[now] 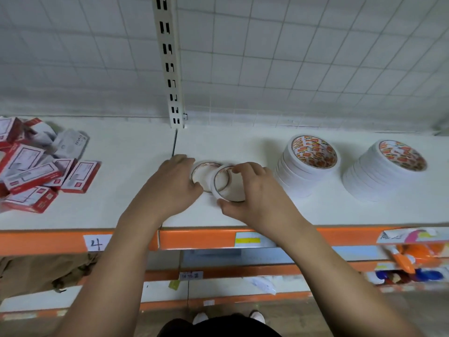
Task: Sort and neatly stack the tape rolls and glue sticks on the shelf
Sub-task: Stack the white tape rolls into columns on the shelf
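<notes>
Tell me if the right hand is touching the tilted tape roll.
Touching. The head view shows the right hand gripping the tilted tape roll, fingers curled over its top rim, thumb against its lower edge.

Both bare forearms reached in from about six o'clock, converging toward twelve. The left hand [173,181] lay knuckles-up, fingers curled over the rim of a flat tape roll [206,163]. At its three o'clock, the right hand [252,190] pinched a tilted tape roll [215,190] between thumb and fingers.
</notes>
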Motion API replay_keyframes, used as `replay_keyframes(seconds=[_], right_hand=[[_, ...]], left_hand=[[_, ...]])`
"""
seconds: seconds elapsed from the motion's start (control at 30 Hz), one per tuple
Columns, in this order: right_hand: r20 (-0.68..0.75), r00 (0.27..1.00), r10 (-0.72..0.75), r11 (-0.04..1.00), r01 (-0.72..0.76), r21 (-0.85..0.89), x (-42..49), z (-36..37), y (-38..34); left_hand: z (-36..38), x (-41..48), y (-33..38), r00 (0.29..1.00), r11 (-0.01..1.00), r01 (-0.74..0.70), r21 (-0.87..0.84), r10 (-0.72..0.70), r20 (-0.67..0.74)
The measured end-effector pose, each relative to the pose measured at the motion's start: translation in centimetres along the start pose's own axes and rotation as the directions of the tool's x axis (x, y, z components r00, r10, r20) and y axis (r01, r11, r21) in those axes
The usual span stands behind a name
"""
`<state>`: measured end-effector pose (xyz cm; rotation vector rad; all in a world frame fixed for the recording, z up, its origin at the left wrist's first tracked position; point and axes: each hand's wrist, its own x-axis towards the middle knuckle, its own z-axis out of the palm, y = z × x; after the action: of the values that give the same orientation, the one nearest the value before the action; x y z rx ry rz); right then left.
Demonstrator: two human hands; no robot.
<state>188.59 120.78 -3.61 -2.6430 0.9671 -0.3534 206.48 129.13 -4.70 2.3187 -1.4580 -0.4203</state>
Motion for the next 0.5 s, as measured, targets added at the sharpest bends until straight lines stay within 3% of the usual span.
replay_keyframes(seconds=[0.17,0.3,0.5], right_hand=[[-0.002,0.999,0.039,0.999,-0.039,0.015,-1.8,-1.1,0.8],[-0.001,0.997,0.072,0.996,-0.072,0.046,-2.7,-1.6,0.9],[-0.028,0.997,0.067,0.996,-0.065,0.069,-3.9,-2.2,0.7]], left_hand=[[1.1,1.4,0.8,0.992,0.999,-0.03,-0.026,0.033,0.119],[2.1,2.2,1.4,0.996,0.996,-0.086,0.002,0.086,0.033],[0.5,1.1,1.9,0.997,0.999,-0.031,-0.043,0.028,-0.07]])
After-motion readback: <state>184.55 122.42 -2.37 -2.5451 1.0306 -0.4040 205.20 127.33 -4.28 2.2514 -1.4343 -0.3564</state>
